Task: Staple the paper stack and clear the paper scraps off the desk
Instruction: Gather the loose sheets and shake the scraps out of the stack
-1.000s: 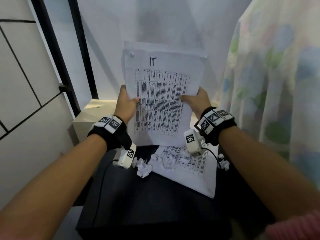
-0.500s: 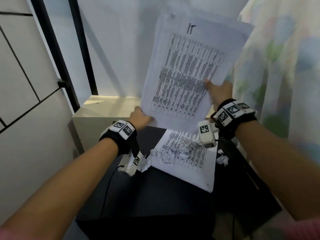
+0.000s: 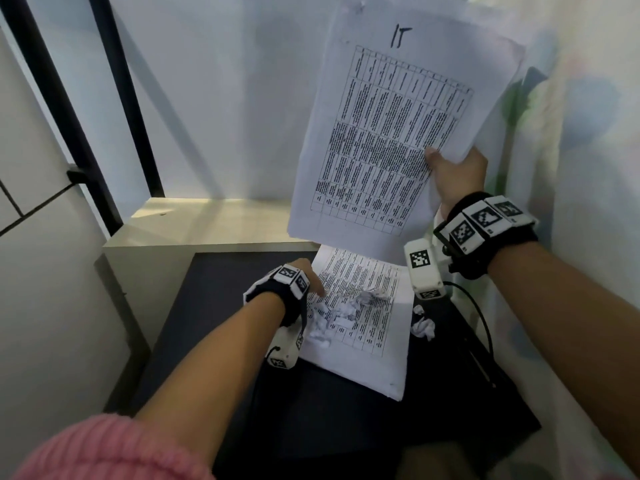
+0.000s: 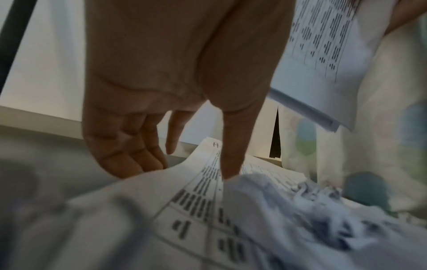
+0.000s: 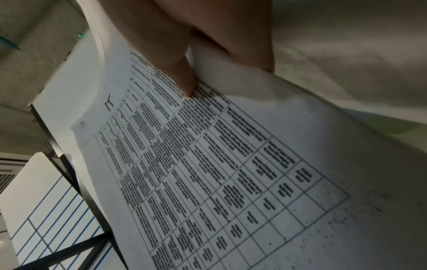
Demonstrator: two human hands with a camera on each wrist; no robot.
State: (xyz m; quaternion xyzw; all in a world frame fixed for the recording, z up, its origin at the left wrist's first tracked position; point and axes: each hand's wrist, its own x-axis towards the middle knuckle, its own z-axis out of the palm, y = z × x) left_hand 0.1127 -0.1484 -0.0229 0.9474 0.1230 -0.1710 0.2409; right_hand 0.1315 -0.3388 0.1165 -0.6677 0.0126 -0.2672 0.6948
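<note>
White paper stack (image 3: 388,133) pinched aloft by right hand (image 3: 455,176); left hand (image 3: 306,273) relaxed beside paper scraps (image 3: 346,306).

Your scraps (image 3: 341,308) lay on the sheet (image 3: 367,351) on the bench (image 3: 214,306); more scraps (image 3: 423,325) sat right of the sheet.

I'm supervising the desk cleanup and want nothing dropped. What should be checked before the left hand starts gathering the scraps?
1. Right hand grips the paper stack, lifted off the desk: ok.
2. Left hand free, fingers relaxed: ok.
3. Paper scraps beside the left hand, on the flat sheet: ok.
4. Stray scraps on the black desk, beyond the sheet: not ok.
5. Stack stapled: cannot tell.
</note>
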